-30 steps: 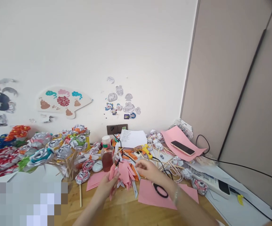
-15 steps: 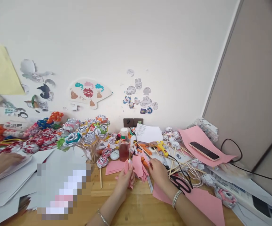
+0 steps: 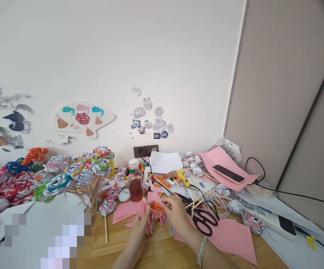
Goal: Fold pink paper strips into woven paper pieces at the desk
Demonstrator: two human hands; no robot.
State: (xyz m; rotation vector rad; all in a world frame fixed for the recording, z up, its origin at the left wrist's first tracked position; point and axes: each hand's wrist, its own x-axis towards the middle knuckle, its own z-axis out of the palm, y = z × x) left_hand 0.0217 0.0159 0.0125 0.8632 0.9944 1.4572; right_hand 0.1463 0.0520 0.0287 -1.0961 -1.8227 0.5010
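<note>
My left hand (image 3: pixel 142 221) is closed round a bunch of thin pink paper pieces (image 3: pixel 149 226), low over the wooden table. My right hand (image 3: pixel 176 212) is close beside it, thumb and fingers pinched at a flat orange strip (image 3: pixel 158 206) that reaches toward the left fingertips. Whether the strip is paper or plastic I cannot tell. Another upright pink paper piece (image 3: pixel 154 197) stands just behind the hands. A stack of pink sheets (image 3: pixel 126 212) lies to the left. Black-handled scissors (image 3: pixel 203 221) rest by my right wrist, over a large pink sheet (image 3: pixel 234 239).
A bottle of reddish liquid (image 3: pixel 136 188) stands behind my left hand. Beyond my right hand lie a yellow glue gun (image 3: pixel 183 178), wooden sticks and bead strings (image 3: pixel 219 207). Paper roses (image 3: pixel 59 183) crowd the left. A phone (image 3: pixel 228 174) lies on pink paper.
The view has turned right, and another person's hand at the far left has gone out of sight. My right hand has come closer to my left, with the orange strip between them.
</note>
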